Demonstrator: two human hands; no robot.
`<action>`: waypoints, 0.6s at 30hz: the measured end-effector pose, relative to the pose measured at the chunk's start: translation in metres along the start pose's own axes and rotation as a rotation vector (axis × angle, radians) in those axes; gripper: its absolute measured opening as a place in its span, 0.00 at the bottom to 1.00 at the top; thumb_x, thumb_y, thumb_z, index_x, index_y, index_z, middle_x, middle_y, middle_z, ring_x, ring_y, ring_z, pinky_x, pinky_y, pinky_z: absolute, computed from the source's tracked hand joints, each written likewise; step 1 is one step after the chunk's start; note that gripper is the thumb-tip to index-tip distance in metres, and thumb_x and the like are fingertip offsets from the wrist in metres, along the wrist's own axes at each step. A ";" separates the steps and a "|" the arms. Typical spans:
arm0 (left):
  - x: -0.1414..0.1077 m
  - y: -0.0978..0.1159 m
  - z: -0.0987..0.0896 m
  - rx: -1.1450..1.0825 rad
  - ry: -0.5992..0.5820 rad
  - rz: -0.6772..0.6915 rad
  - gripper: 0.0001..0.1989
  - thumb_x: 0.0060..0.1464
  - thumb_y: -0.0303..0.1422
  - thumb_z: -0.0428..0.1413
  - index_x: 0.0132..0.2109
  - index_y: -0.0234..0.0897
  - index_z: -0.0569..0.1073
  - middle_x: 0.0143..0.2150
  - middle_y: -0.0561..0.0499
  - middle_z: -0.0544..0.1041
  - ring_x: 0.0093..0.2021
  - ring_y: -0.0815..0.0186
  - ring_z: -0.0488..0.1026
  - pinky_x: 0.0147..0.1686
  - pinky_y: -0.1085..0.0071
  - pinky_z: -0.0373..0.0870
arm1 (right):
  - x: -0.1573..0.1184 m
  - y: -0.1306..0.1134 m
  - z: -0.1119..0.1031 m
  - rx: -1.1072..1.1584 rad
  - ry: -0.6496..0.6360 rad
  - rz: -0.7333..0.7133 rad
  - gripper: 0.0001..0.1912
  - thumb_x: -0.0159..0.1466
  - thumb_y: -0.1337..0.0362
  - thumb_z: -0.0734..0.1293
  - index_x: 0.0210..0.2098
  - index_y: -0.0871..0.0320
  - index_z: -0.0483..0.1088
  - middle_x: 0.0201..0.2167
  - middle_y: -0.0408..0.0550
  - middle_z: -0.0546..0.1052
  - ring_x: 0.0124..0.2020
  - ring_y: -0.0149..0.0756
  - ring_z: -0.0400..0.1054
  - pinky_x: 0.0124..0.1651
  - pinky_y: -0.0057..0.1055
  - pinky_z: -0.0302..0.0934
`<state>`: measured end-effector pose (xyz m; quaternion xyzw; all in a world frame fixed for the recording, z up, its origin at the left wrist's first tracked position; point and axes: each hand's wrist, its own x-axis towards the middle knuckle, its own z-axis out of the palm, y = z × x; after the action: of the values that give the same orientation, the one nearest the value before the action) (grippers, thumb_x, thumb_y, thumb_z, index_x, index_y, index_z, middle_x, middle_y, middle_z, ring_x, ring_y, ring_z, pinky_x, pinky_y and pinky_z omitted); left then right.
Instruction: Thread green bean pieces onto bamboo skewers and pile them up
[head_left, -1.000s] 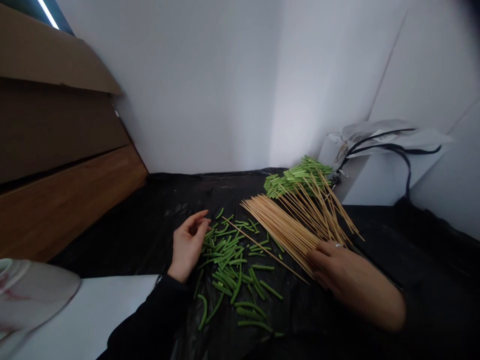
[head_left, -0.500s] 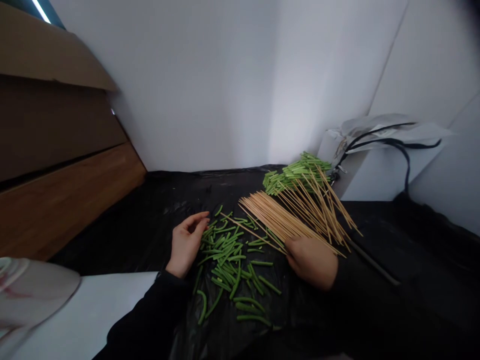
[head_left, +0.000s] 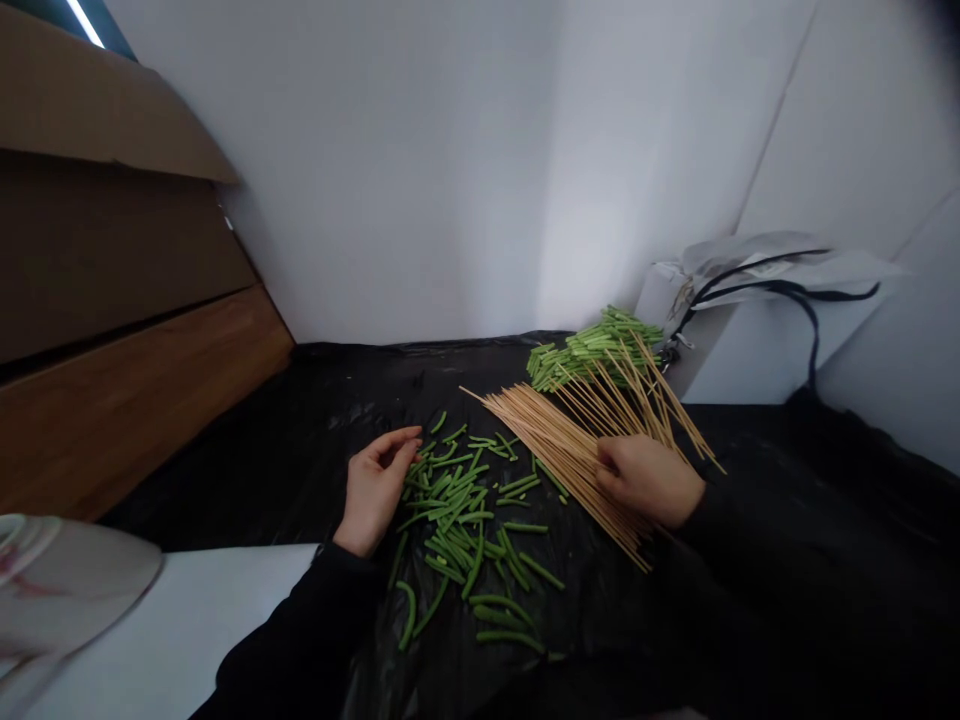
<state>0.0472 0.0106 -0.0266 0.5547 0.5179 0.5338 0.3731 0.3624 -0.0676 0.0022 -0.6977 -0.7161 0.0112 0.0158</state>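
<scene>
Short cut green stalks (head_left: 454,500), like beans or garlic shoots, lie scattered in front of me. At their left edge is my left hand (head_left: 375,488), thumb and fingertips pinched together; what they hold, if anything, I cannot make out. To the right a spread of thin wooden skewers (head_left: 551,430) lies slantwise. My right hand (head_left: 651,482) is over their near part, its fingers curled closed round a skewer (head_left: 474,394) whose tip sticks out past the others at upper left. The hand hides part of the skewers.
A pile of green stalks threaded on skewers (head_left: 596,350) rests by the white wall. Behind it at right stands a white box (head_left: 757,350) with plastic and black straps on top. At left are a cardboard box (head_left: 112,225) and a whitish container (head_left: 82,580). Black plastic sheeting (head_left: 330,400) covers the surface.
My right hand has moved up and right over the skewers. The lone skewer that lay across the stalks has shifted onto the spread. My left hand has barely moved.
</scene>
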 end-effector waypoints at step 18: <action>0.002 -0.006 -0.003 -0.001 -0.025 0.003 0.20 0.45 0.42 0.62 0.44 0.36 0.78 0.38 0.46 0.80 0.33 0.63 0.75 0.34 0.70 0.69 | 0.001 0.023 0.007 -0.075 -0.002 0.100 0.12 0.63 0.62 0.56 0.31 0.58 0.68 0.31 0.51 0.74 0.33 0.38 0.68 0.33 0.30 0.51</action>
<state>0.0431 0.0131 -0.0319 0.5618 0.5121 0.5277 0.3790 0.3855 -0.0658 -0.0055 -0.7327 -0.6803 -0.0142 -0.0113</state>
